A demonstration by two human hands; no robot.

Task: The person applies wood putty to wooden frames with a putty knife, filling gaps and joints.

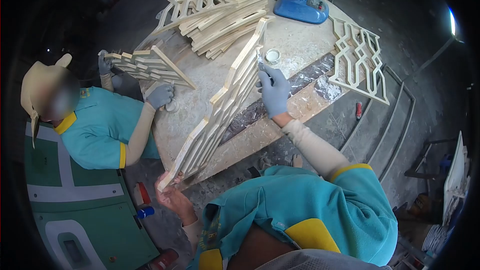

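A long wooden lattice panel (224, 101) stands tilted on its edge across the worktable (200, 77). My left hand (172, 197), bare, grips the panel's lower near end. In a grey glove, my right hand (274, 90) is closed beside the panel's upper part, its fingertips near the wood; what they hold is too small to name. Just beyond those fingers sits a small round white cup (272, 56). White residue marks the tabletop and a dark strip running along the near side.
At the left, a co-worker (100, 120) in gloves handles a smaller lattice panel (155, 67). Stacked wooden lattices (225, 17) lie at the back beside a blue fan base (301, 9). Another lattice (359, 60) overhangs the right edge. Metal rails (395, 120) stand on the floor.
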